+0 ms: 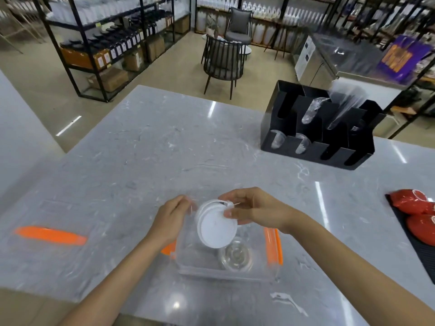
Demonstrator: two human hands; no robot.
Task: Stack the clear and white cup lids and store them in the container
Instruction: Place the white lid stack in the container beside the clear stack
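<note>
1. Grey marbled worktop [164, 142], seen from the head cam; both forearms reach in from the near edge.
2. Clear container [226, 270] w/ orange side clips, near the middle of the near edge; walls blurred, exact outline hard to tell.
3. Stack of white lids [215, 225], tilted, flat face toward the cam, held above the container's opening, not resting on its floor.
4. Right hand [251, 209]: grip closed on the white stack's upper right rim, thumb on the face, fingers curled behind.
5. Left hand [173, 216]: at the container's far left rim, just beside the stack; fingers curled, but motion blur hides whether they pinch the clear wall or touch the lids. Grip state: cannot tell.
6. Clear lids [236, 256], lying flat inside the container at its right near part, below the white stack.
7. Loose container cover [50, 235] w/ orange clip, flat on the worktop toward the left edge, well apart from the container.
8. Black cup organiser [317, 147] toward the far right corner, clear cups in its slots.
9. Red packets [414, 205] on a black mat at the right edge.
</note>
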